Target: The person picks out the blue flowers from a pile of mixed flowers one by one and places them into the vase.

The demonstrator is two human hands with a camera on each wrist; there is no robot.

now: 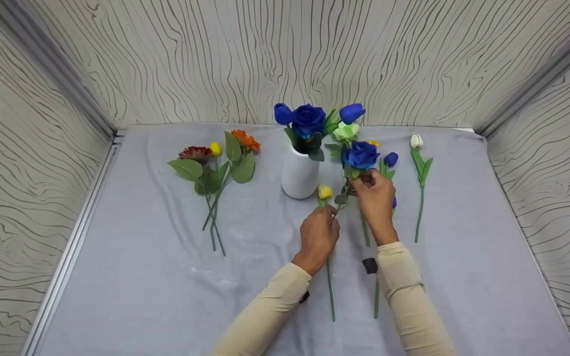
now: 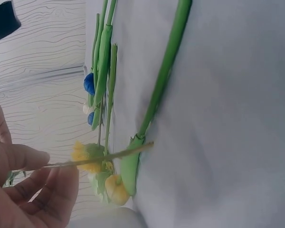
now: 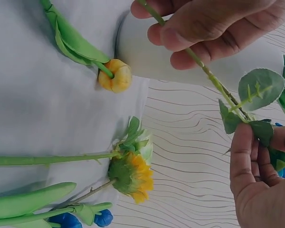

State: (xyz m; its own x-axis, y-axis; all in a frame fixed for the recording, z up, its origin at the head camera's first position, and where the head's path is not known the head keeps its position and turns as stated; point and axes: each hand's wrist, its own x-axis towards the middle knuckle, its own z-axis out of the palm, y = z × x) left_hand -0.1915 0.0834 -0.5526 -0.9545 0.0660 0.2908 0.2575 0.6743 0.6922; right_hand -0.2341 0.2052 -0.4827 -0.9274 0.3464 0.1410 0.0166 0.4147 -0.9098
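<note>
Both hands raised just above the pale grey tablecloth (image 1: 166, 277), right of the white ceramic vase (image 1: 299, 175) holding blue artificial roses and tulips (image 1: 308, 119). Left hand (image 1: 318, 236) pinching the thin lower stem of a blue artificial rose (image 1: 360, 154) between thumb and curled fingers (image 2: 23, 156). Right hand (image 1: 376, 195) gripping the same stem higher up, fingers (image 3: 249, 156) closed among its round green leaves just under the bloom. Rose held in the air, tilted, bloom close beside the vase. On the cloth beneath: a yellow tulip bud (image 1: 324, 192) on a long green stem, touching nothing held. Farther right, a white tulip (image 1: 416, 141) lying alone. Far left, a loose cluster of red, yellow and orange flowers (image 1: 215, 153).
</note>
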